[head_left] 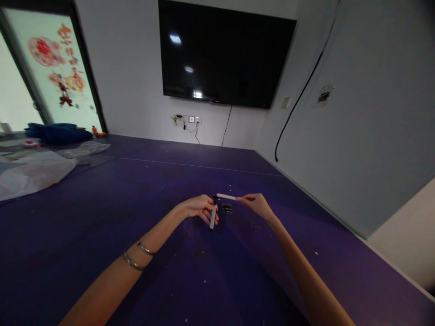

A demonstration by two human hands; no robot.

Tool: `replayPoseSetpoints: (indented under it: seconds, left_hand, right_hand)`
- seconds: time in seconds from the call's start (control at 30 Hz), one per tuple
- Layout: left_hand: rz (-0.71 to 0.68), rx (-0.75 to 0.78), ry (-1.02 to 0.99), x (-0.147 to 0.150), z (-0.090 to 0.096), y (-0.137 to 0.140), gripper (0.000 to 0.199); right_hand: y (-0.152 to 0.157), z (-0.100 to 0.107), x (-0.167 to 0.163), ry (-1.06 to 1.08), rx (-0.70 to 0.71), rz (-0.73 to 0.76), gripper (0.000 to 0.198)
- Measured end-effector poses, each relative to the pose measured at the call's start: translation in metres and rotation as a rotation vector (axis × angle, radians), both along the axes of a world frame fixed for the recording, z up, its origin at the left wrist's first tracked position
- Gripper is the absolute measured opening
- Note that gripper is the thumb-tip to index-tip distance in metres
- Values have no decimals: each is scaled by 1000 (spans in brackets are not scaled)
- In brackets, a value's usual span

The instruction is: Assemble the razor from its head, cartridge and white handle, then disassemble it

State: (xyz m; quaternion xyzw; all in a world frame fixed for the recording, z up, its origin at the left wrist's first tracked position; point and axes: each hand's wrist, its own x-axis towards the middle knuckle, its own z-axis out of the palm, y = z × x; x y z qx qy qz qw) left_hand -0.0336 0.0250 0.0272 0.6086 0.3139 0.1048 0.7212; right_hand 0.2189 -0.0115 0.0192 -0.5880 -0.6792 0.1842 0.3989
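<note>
My left hand [203, 208] is closed around a slim grey tool [212, 218] with black ends, held nearly upright; its exact kind is too small to make out. Between the fingertips of my right hand [257, 203] is a pale flat stick [227, 197], pointing left. The stick's far tip is at the black upper end of the grey tool; whether they touch I cannot tell. Just below the stick, between my hands, a small black rectangular item [227, 208] lies on the purple surface [176, 276].
Clear plastic sheeting [41, 170] and a dark blue bundle [57, 132] lie at the left. A large black TV [224, 54] hangs on the wall above several sockets [192, 119]. A black cable [299, 99] dangles along the right wall. Small white specks dot the purple surface.
</note>
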Motion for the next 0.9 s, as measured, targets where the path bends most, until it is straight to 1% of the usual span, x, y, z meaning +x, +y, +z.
replayPoseSetpoints:
  seconds: [0.03,0.17,0.2,0.3,0.33,0.47,0.53,0.67,0.77,0.9]
  left_hand:
    - [-5,1,-7,0,0,0,17]
    - [-1,3,0,1,0,0,14]
    - [-1,5,5,1,0,-1,14]
    - [-14,18,7,2,0,-2,14]
    - [-20,24,6,2,0,-3,14]
    - [-41,45,12,3,1,-4,16]
    - [-41,51,19,3,1,-5,16]
    - [-30,49,27,4,0,-5,15]
    - [-20,45,30,4,-2,-4,14]
    - [1,52,56,4,-3,-3,11]
  right_hand:
    - [0,1,0,-4,4,-1,47]
    - [-3,4,-2,9,48,-100,46]
    - [-3,5,-2,14,45,-92,46]
    - [-2,5,-3,14,6,15,45]
    - [-2,4,-3,7,-1,24,45]
    - [-2,4,-2,-21,33,-82,44]
    - [-4,6,-3,-2,32,-68,44]
    - [-7,11,-8,8,3,22,44]
    - [-8,14,-11,-51,16,-12,41]
    - [-12,18,-13,-86,90,-71,40]
